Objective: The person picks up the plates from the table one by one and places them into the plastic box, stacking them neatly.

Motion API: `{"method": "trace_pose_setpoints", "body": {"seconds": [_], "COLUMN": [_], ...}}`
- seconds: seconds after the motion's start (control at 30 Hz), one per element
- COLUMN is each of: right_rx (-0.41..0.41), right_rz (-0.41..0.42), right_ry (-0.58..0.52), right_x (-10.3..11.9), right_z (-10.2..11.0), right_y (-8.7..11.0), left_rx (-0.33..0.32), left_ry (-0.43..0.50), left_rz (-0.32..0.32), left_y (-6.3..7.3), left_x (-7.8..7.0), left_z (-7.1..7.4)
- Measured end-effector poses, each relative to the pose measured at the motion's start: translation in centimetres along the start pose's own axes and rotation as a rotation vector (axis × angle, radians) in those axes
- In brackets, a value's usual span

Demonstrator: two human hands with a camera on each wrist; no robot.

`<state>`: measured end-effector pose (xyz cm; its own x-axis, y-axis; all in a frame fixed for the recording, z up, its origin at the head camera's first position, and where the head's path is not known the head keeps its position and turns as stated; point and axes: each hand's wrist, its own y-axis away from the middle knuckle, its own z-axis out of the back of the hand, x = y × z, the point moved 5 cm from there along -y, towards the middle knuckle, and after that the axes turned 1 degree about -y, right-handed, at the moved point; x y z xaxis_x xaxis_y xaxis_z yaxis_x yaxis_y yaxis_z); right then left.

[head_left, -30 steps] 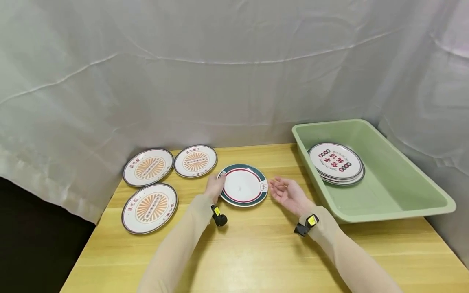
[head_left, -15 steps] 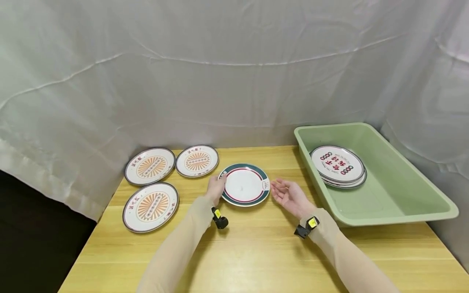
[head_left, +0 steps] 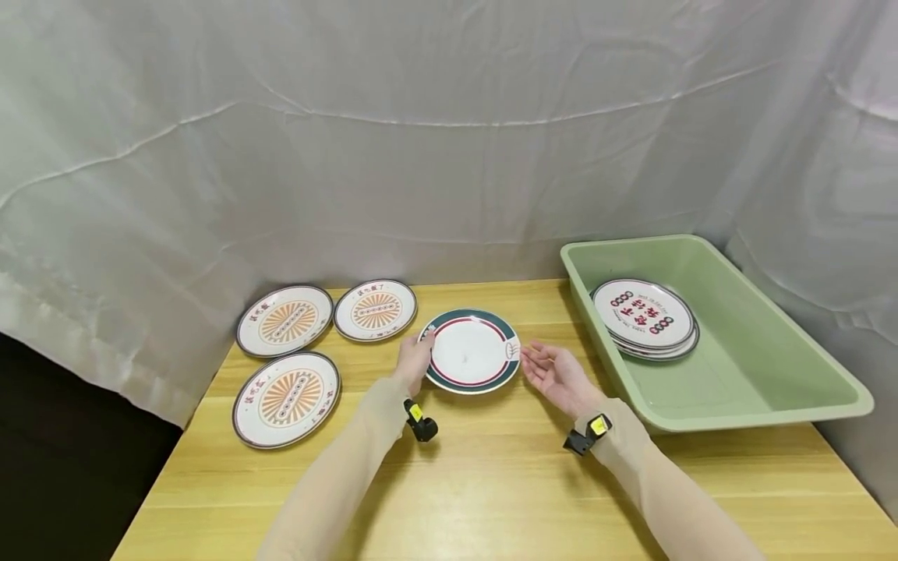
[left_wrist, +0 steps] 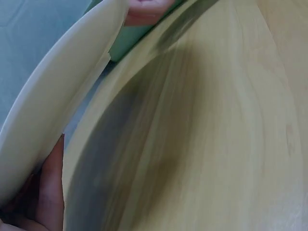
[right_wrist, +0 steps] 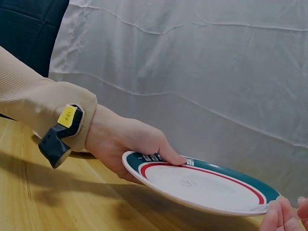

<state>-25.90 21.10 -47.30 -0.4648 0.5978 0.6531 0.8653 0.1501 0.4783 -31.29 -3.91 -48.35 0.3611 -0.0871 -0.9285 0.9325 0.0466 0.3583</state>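
A white plate (head_left: 466, 354) with a green rim band and a red ring is held up over the table. My left hand (head_left: 414, 362) grips its left edge, thumb on top and fingers beneath. The left wrist view looks at the plate's pale underside (left_wrist: 62, 82), with its shadow on the wood below. At the opposite edge, my right hand (head_left: 557, 378) has its palm turned up and fingers loosely bent. Its fingertips (right_wrist: 279, 214) are right at the rim, and the thumb stands apart from them.
Three white plates with orange sunburst prints lie at the left: a back-left plate (head_left: 284, 321), a front plate (head_left: 286, 400) and one nearer the middle (head_left: 375, 310). A green tub (head_left: 744, 413) at the right holds stacked plates (head_left: 644, 315). Grey cloth (head_left: 449, 187) hangs behind the table (head_left: 477, 483).
The green-rimmed plate has risen slightly and tilted a little in my left hand. My right hand stays beside its right edge, almost unmoved.
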Motion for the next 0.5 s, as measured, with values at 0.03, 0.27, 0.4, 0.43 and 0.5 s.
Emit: {"method": "trace_pose_setpoints", "body": {"seconds": [0.03, 0.27, 0.4, 0.43, 0.5], "right_rx": [0.001, 0.005, 0.033, 0.040, 0.044], "right_rz": [0.001, 0.011, 0.016, 0.015, 0.018], "right_ry": [0.000, 0.018, 0.021, 0.015, 0.000], "right_x": [0.1, 0.3, 0.3, 0.3, 0.3], "right_z": [0.1, 0.2, 0.1, 0.1, 0.1], "right_y": [0.0, 0.1, 0.2, 0.1, 0.1], "left_rx": [-0.001, -0.002, 0.017, 0.020, 0.024], "left_ry": [0.002, -0.002, 0.018, 0.025, 0.028], "left_rz": [-0.002, -0.011, -0.025, -0.023, -0.020], "left_y": [0.1, 0.9, 1.3, 1.4, 1.7], "left_x": [-0.1, -1.0, -1.5, -1.7, -2.0], "left_z": [0.0, -0.4, -0.8, -0.9, -1.0]}}
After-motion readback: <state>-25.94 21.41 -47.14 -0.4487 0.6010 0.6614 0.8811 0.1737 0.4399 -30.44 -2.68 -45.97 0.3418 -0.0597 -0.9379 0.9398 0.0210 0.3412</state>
